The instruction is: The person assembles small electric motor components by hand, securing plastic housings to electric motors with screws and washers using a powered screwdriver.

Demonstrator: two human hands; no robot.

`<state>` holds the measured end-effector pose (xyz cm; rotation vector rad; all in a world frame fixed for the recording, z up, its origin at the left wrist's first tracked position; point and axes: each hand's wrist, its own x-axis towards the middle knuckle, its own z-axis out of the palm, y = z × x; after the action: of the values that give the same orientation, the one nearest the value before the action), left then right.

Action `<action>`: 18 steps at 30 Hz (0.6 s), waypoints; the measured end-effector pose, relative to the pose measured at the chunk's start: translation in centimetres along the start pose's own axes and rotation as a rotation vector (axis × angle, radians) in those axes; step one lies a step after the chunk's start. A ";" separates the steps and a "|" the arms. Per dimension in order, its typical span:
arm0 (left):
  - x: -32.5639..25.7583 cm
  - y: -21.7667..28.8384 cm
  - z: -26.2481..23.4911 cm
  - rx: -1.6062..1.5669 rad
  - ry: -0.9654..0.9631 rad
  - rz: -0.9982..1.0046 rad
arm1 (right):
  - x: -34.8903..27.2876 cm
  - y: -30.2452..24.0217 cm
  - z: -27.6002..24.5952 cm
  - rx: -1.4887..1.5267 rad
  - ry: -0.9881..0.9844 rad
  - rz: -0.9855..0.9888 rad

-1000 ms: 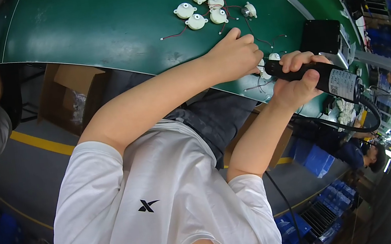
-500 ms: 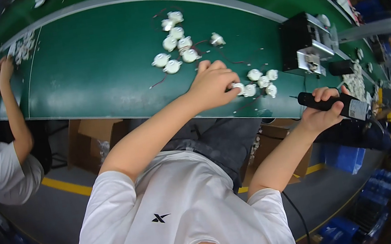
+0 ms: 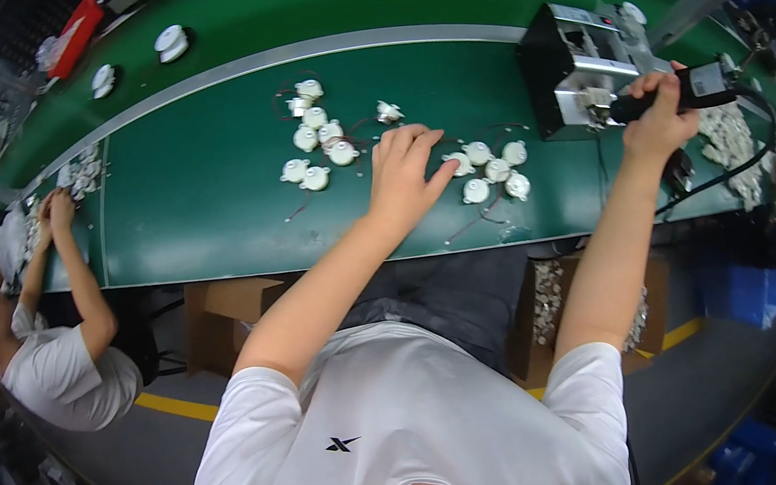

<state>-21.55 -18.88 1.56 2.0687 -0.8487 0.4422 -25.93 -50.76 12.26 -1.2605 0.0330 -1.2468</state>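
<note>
My right hand (image 3: 660,127) is closed around a black electric screwdriver (image 3: 708,84), which lies level with its tip end at the metal front of a black box-shaped screw feeder (image 3: 571,59). My left hand (image 3: 403,175) hovers over the green bench with its fingers apart and nothing in them. Its thumb is beside a white round motor-like part (image 3: 460,163); whether they touch I cannot tell. That part belongs to a small group of white round parts (image 3: 498,170) with thin wires. Left of my left hand lies another group of such parts (image 3: 329,132), and a single one (image 3: 388,111) sits beyond my fingers.
A green conveyor (image 3: 323,6) runs behind the bench, carrying white parts (image 3: 171,43). White pieces (image 3: 728,136) are heaped at the right, by the screwdriver's cable (image 3: 725,179). Cardboard boxes (image 3: 659,342) stand below. A co-worker (image 3: 70,365) handles small pieces at the left.
My right hand has carried the screwdriver up and over to the screw feeder. My left hand has let go of a white round part and its fingers have opened. The view has shifted.
</note>
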 end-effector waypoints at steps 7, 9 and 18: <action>2.8 -3.2 -1.2 0.472 0.119 0.007 | -0.2 -0.2 -0.7 0.049 -0.115 0.115; 2.9 -4.1 -1.3 0.600 -0.005 0.023 | -0.9 -0.7 -0.7 -0.017 -0.142 0.147; 0.0 -2.7 -2.4 0.124 -0.044 0.096 | -9.9 -4.5 7.0 0.304 -0.305 0.183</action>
<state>-19.68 -15.76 1.44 2.1640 -0.9714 0.5143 -28.68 -38.17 12.48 -1.1401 -0.2480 -0.8566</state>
